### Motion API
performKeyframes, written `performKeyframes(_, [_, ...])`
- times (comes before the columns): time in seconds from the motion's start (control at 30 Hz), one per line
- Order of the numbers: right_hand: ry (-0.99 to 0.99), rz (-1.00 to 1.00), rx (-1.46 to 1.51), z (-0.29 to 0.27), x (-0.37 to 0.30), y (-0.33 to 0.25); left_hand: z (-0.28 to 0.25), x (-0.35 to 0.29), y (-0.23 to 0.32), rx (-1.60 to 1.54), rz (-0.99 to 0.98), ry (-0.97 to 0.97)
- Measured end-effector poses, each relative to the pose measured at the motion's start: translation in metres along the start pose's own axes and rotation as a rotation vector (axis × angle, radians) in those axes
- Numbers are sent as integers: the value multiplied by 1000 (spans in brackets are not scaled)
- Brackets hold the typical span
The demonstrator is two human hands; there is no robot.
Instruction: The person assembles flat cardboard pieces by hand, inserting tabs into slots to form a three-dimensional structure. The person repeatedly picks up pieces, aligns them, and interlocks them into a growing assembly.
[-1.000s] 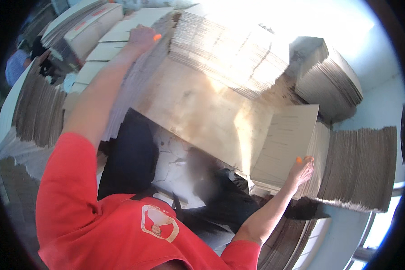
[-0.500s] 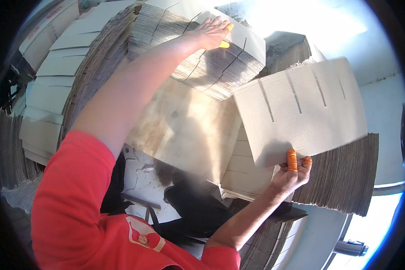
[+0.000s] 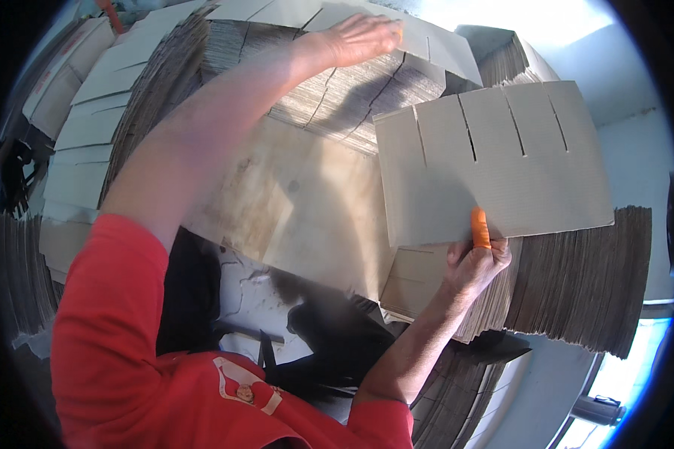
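Note:
In my right hand [image 3: 481,262] is a tan slotted cardboard sheet [image 3: 517,172], pinched at its near edge with an orange-covered thumb on top. Several narrow slots run in from the sheet's far edge. My left hand [image 3: 363,39] reaches to the far stack of cardboard [image 3: 329,93], its fingers bent over the near edge of the top slotted sheet [image 3: 445,49]. That top sheet juts out to the right beyond the stack. An orange finger cover shows at the left hand's fingertips, which are partly hidden.
A worn wooden board [image 3: 277,202] lies between my arms. More cardboard stands in a tall stack [image 3: 584,277] at the right and in a long row [image 3: 90,142] at the left. A pale wall [image 3: 636,150] rises on the far right.
My left hand has gone from spread fingers to a bent grip, and the far top sheet has slid right. The sheet in my right hand has turned straighter and shifted slightly up.

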State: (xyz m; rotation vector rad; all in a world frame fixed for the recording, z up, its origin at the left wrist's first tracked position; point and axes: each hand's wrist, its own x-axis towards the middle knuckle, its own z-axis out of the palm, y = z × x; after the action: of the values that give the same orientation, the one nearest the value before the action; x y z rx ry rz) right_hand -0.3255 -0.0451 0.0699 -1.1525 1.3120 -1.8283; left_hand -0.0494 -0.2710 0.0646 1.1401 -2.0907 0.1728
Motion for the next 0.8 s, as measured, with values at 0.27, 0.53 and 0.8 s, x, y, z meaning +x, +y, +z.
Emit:
performKeyframes(0.27, [-33,-101,-192,11,-6,-2,3,-36,54,738,490,-216])
performKeyframes(0.53, [-96,-136,-266,10,-6,14,6,-73,85,676,510,-275])
performKeyframes(0.8, [-29,-115,-283,26,-13,24,-4,-155,140,512,765,-190])
